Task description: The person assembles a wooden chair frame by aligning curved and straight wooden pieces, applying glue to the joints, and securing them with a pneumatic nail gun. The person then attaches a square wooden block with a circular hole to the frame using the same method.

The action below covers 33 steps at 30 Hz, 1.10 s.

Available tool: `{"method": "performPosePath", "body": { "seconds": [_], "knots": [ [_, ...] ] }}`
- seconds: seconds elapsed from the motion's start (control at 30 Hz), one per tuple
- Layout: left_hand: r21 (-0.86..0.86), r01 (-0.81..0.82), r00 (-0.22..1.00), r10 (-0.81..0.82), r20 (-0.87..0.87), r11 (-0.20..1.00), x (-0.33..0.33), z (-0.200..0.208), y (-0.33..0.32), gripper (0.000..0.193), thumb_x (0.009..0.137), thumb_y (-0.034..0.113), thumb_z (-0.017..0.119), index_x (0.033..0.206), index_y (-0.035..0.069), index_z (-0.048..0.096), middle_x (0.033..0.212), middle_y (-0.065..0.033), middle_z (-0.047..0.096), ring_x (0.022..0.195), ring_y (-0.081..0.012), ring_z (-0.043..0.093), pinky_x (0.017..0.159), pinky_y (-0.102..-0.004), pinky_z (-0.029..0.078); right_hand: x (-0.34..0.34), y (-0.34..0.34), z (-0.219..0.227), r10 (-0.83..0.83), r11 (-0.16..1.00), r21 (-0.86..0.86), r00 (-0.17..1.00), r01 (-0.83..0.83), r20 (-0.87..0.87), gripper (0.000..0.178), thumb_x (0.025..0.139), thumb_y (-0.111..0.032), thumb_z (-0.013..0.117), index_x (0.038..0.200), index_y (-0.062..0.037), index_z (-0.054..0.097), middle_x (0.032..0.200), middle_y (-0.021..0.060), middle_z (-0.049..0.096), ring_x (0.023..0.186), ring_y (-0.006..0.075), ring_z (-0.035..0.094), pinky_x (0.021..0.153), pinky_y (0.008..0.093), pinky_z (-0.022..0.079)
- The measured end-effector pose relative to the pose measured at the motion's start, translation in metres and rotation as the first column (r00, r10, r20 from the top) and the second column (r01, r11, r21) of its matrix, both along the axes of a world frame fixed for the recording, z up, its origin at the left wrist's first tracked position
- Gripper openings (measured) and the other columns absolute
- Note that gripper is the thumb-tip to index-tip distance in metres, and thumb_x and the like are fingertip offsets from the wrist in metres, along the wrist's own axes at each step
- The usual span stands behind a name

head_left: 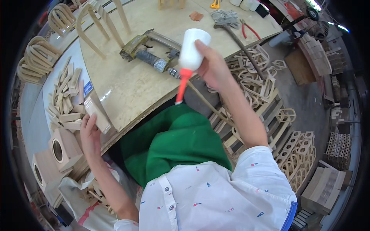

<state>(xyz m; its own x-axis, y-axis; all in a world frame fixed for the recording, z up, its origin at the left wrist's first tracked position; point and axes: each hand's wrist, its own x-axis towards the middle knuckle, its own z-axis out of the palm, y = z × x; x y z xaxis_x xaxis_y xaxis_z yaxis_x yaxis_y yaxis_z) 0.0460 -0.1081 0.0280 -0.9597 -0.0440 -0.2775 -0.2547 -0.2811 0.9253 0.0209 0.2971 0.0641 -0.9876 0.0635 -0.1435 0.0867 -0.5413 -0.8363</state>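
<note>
My right hand point(214, 65) is wrapped round a white squeeze bottle point(194, 46), tipped nozzle-down. Its long red nozzle points toward the green cloth over my lap point(181, 138). On the left, my left hand point(91, 134) grips a pale flat wooden block point(96, 113) near the table's edge, thumb and fingers on its near end. Beside that hand lies a loose heap of short wooden strips point(65, 92). A nail gun point(148, 54) with a hose rests on the table, just left of the bottle.
Bent wooden frames point(102, 23) stand on the table point(127, 88) at the far left. A hammer point(239, 40), grey gloves point(225, 17) and red-handled pliers point(248, 30) lie at the far right. Wooden boxes with round holes point(58, 150) sit near left. Stacked wooden frames point(266, 84) fill the right.
</note>
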Motion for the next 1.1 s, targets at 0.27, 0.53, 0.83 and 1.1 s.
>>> {"method": "performPosePath", "body": {
  "seconds": [0.27,0.53,0.83,1.1],
  "knots": [
    [-0.28,0.157,0.983,-0.122,0.137,0.947,0.01,-0.005,-0.038,0.043,0.09,0.022,0.064,0.125,0.0,0.055,0.113,-0.0053,0.063,0.097,-0.0128,0.061,0.085,-0.0279,0.047,-0.057,0.113,-0.009,-0.067,0.571,0.808,0.974,-0.142,0.218,0.059,0.082,-0.032,0.072,0.126,0.0013,0.05,0.102,0.0119,0.064,0.087,0.0195,0.064,0.071,0.0325,0.053],
    [-0.453,0.159,0.982,-0.094,0.163,0.877,0.011,0.005,-0.028,0.048,0.086,0.023,0.068,0.124,-0.002,0.053,0.11,-0.0087,0.063,0.095,-0.0143,0.06,0.08,-0.0278,0.048,-0.086,0.156,-0.037,-0.006,-0.001,0.999,0.999,-0.045,0.045,0.049,0.078,-0.037,0.067,0.108,0.002,0.064,0.105,0.0189,0.066,0.095,0.0293,0.062,0.083,0.0404,0.046],
    [-0.525,0.159,0.985,-0.099,0.141,0.836,0.012,-0.01,-0.034,0.045,0.083,0.02,0.07,0.121,-0.003,0.058,0.098,-0.0101,0.066,0.087,-0.0152,0.062,0.075,-0.0286,0.049,-0.064,0.103,-0.029,0.028,-0.231,0.932,0.959,0.279,-0.281,0.049,0.084,-0.021,0.068,0.123,0.005,0.054,0.116,0.0215,0.06,0.109,0.0326,0.057,0.095,0.0387,0.043],
    [-0.855,0.097,0.995,-0.075,0.068,0.509,0.007,0.021,-0.022,0.043,0.082,0.014,0.068,0.12,-0.005,0.059,0.097,-0.0125,0.066,0.088,-0.0197,0.063,0.081,-0.0313,0.05,-0.038,-0.05,-0.023,0.397,-0.011,0.939,0.863,0.345,-0.312,0.047,0.08,-0.012,0.071,0.121,0.0032,0.053,0.116,0.0211,0.057,0.109,0.0376,0.054,0.095,0.043,0.043]
  ]
}}
